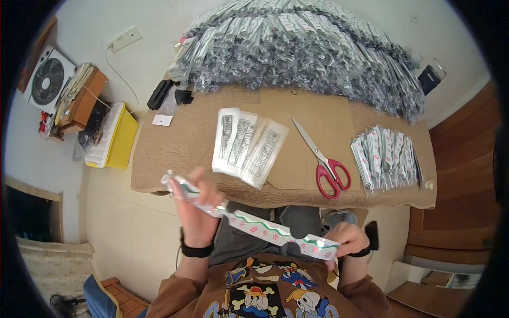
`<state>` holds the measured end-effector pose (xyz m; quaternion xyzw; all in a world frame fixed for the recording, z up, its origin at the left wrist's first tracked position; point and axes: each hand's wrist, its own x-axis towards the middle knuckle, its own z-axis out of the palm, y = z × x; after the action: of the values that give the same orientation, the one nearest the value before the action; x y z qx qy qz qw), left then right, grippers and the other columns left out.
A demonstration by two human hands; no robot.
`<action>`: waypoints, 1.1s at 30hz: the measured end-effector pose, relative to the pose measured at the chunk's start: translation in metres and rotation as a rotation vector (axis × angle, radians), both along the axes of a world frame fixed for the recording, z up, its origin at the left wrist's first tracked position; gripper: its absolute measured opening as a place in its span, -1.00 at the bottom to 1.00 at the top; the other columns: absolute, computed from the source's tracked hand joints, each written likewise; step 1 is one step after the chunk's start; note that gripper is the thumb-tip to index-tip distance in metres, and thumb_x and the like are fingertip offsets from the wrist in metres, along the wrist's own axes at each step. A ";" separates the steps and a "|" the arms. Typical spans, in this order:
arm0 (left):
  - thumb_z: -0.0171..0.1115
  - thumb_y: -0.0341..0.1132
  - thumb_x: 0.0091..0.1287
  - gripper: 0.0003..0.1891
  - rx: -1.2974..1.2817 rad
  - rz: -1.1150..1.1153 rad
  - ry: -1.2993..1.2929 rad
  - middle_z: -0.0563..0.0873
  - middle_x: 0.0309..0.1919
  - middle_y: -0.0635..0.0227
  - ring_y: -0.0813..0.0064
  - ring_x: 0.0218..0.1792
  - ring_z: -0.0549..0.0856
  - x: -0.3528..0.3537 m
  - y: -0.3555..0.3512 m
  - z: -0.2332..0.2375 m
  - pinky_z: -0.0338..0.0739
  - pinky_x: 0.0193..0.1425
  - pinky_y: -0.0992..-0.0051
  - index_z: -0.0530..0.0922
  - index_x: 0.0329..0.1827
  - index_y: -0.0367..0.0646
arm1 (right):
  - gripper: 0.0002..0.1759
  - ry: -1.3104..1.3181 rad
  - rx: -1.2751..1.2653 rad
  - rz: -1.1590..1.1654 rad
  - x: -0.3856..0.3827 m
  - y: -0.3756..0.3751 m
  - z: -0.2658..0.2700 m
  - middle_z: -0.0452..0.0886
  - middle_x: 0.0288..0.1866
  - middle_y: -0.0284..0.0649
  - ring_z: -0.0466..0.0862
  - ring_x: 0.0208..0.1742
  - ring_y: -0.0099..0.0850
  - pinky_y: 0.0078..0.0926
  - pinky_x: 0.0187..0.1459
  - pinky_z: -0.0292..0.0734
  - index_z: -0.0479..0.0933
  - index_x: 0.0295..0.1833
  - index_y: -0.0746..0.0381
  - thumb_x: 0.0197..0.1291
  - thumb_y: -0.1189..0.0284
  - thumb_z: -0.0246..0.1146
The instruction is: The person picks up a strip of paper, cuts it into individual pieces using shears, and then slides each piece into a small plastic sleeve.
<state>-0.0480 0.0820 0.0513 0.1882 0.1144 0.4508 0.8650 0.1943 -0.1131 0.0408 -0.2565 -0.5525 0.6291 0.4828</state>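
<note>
A long white strip-shaped packet (260, 228) printed with pink flowers and a green wavy line stretches across my lap, slanting down to the right. My left hand (197, 217) is closed around its upper left end, where the material looks shiny and crumpled; motion slightly blurs these fingers. At the lower right end, my right hand (347, 239) pinches the packet between thumb and fingers. Just beyond the hands, several clear plastic sleeves (263, 153) with black printed labels lie fanned on the table. Red-handled scissors (324, 164) rest to their right, blades pointing away from me.
A big heap of similar packets in clear wrap (297, 58) covers the back of the table (175, 143). A smaller stack of flowered packets (386, 158) lies at the right. At the back left are a black case (160, 95) and a white card (161, 120). A yellow bin (119, 140) stands left.
</note>
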 end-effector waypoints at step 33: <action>-0.20 -0.06 0.40 -0.53 0.133 0.110 0.548 0.50 -0.61 0.37 0.54 -0.48 0.45 0.026 -0.008 0.035 0.37 -0.27 0.56 0.42 0.04 -0.32 | -0.73 -0.394 -0.350 0.119 -0.002 -0.001 -0.009 0.65 -0.31 -0.22 0.63 -0.32 -0.44 -0.56 -0.24 0.50 0.49 -0.17 0.38 0.27 0.37 0.04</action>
<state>-0.0219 0.0735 0.0864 0.3527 0.3242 0.4360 0.7618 0.1922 -0.1146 0.0315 -0.4207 -0.5327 0.6803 0.2766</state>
